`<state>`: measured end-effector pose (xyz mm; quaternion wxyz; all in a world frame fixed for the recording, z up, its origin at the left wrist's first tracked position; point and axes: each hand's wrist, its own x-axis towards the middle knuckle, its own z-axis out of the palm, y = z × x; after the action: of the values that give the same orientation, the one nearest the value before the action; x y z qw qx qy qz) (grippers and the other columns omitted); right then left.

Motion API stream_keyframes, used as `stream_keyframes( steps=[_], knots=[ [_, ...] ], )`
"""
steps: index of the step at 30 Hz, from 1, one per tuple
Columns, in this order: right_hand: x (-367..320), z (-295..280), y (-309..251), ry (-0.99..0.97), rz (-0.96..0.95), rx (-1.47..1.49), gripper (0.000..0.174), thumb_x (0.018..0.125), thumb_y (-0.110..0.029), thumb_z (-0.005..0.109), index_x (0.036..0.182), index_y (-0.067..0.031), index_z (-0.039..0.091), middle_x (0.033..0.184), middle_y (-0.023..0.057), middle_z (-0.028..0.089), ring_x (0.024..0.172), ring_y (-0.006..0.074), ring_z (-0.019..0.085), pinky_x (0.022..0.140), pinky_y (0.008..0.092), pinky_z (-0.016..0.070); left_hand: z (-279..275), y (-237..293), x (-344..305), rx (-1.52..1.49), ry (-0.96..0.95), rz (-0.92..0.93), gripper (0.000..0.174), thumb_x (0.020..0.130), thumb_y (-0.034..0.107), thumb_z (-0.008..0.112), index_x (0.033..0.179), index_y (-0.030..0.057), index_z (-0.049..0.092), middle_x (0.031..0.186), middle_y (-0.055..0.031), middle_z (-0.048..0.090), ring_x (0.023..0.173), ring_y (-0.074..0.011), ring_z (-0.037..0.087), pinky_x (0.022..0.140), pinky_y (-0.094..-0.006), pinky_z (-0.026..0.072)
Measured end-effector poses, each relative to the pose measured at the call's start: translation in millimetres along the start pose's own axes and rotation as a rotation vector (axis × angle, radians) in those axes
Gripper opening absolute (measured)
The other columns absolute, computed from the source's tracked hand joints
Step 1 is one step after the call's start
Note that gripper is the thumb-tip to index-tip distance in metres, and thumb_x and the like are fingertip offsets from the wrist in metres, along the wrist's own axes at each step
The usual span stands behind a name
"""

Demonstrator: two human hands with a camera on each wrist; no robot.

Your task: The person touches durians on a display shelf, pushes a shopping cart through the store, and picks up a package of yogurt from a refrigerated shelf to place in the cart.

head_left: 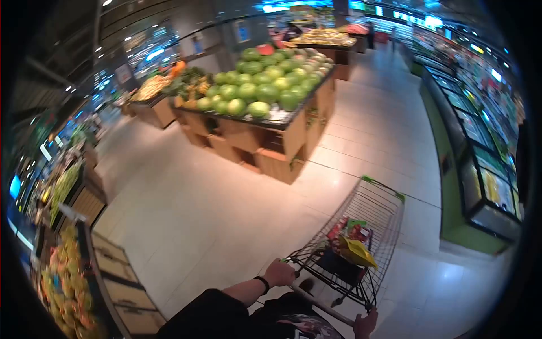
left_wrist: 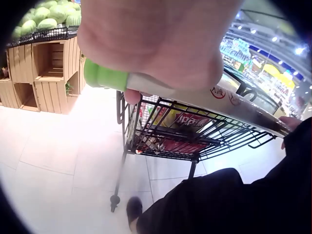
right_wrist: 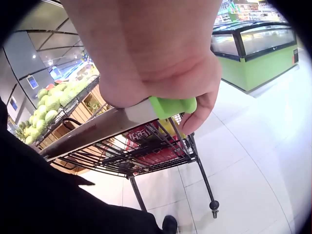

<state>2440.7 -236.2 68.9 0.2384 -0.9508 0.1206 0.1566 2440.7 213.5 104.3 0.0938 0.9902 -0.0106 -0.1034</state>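
Note:
Both hands are on the handlebar (head_left: 322, 305) of a wire shopping cart (head_left: 385, 188). My left hand (head_left: 279, 274), with a dark band at the wrist, grips its left end beside a green cap (left_wrist: 102, 75); a fingertip shows under the bar in the left wrist view. At the other end my right hand (head_left: 365, 324) grips the bar, its fingers curling down past the green cap (right_wrist: 170, 107) in the right wrist view. Inside the basket lie a yellow packet (head_left: 357, 252), red packages (head_left: 338, 228) and a dark item (head_left: 333, 264).
Ahead to the left stands a wooden display (head_left: 280, 164) heaped with watermelons (head_left: 247, 91). Along the right runs a green-sided freezer case (head_left: 471, 234). A fruit stand (head_left: 116, 248) is close on the left. Pale floor tiles (head_left: 186, 220) lie between them.

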Motion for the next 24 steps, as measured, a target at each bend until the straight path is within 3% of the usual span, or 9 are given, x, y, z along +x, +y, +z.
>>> stream_keyframes(
  steps=[2,4,6,9,12,13,15,19,24],
  knots=[
    [49,17,21,0.172,-0.127,0.101,0.072,0.082,-0.022,0.079,0.147,-0.0061,0.053,0.132,0.0204,0.063,0.126,0.0417,0.061,0.107,0.0508,0.0507,-7,8,44,0.012,-0.036,-0.013,0.034,0.093,0.039,0.057,0.081,0.0152,0.079,0.079,-0.0113,0.076,0.079,-0.0319,0.074,0.09,-0.0505,0.049],
    [86,2,22,0.256,-0.195,0.056,0.075,0.081,-0.026,0.078,0.149,-0.0061,0.055,0.133,0.0221,0.064,0.124,0.0433,0.063,0.103,0.0519,0.0539,-12,14,89,0.033,-0.045,0.04,0.032,0.093,0.04,0.058,0.083,0.0178,0.079,0.081,-0.0096,0.077,0.079,-0.0306,0.075,0.087,-0.0507,0.0481],
    [106,-52,-3,0.303,-0.164,0.139,0.075,0.083,-0.03,0.076,0.15,-0.0083,0.052,0.133,0.0222,0.065,0.119,0.0449,0.066,0.1,0.0536,0.0558,-9,29,137,0.049,-0.026,0.077,0.031,0.091,0.038,0.059,0.081,0.0158,0.078,0.079,-0.0092,0.076,0.076,-0.0314,0.073,0.084,-0.0518,0.0463],
    [124,-115,-54,0.242,0.151,0.108,0.073,0.087,-0.034,0.074,0.152,-0.0121,0.049,0.127,0.0229,0.067,0.111,0.0443,0.07,0.093,0.0564,0.0571,-22,33,183,0.067,0.13,0.129,0.029,0.088,0.036,0.062,0.077,0.0133,0.077,0.074,-0.0088,0.073,0.071,-0.0325,0.069,0.08,-0.0505,0.0448],
    [143,-142,-63,0.164,0.25,0.065,0.069,0.088,-0.038,0.071,0.149,-0.0139,0.049,0.122,0.0216,0.07,0.106,0.0442,0.072,0.09,0.0576,0.0578,-52,43,205,0.056,0.04,0.125,0.031,0.088,0.035,0.062,0.075,0.0119,0.079,0.07,-0.0101,0.072,0.068,-0.0325,0.069,0.081,-0.0483,0.0433],
    [142,-140,-65,0.157,0.259,0.048,0.066,0.089,-0.039,0.07,0.146,-0.0137,0.05,0.118,0.0207,0.072,0.105,0.0444,0.072,0.089,0.0577,0.0577,-57,42,210,0.071,0.026,0.162,0.031,0.088,0.035,0.062,0.075,0.0119,0.079,0.07,-0.0101,0.072,0.068,-0.0325,0.069,0.081,-0.0483,0.0433],
    [216,-182,-68,0.177,0.272,-0.001,0.058,0.089,-0.04,0.068,0.137,-0.0112,0.055,0.111,0.0195,0.074,0.104,0.0431,0.073,0.089,0.0571,0.0577,-70,74,287,0.074,-0.003,0.153,0.032,0.089,0.034,0.062,0.076,0.0118,0.081,0.071,-0.0108,0.073,0.068,-0.0321,0.069,0.08,-0.0475,0.0432],
    [292,-199,-90,0.211,0.288,0.023,0.051,0.088,-0.039,0.067,0.126,-0.0062,0.059,0.11,0.0196,0.075,0.103,0.0396,0.074,0.087,0.0557,0.058,-89,74,376,0.129,-0.015,0.196,0.032,0.09,0.034,0.061,0.079,0.0121,0.082,0.071,-0.0111,0.074,0.067,-0.0325,0.069,0.081,-0.0474,0.0442],
    [374,-228,-98,0.235,0.286,0.043,0.051,0.088,-0.04,0.067,0.124,-0.0048,0.06,0.103,0.0198,0.075,0.097,0.0411,0.074,0.083,0.0571,0.0581,-100,88,473,0.15,-0.023,0.192,0.033,0.09,0.033,0.061,0.079,0.0107,0.082,0.074,-0.0117,0.075,0.069,-0.0335,0.07,0.082,-0.0481,0.0466]
  ],
)
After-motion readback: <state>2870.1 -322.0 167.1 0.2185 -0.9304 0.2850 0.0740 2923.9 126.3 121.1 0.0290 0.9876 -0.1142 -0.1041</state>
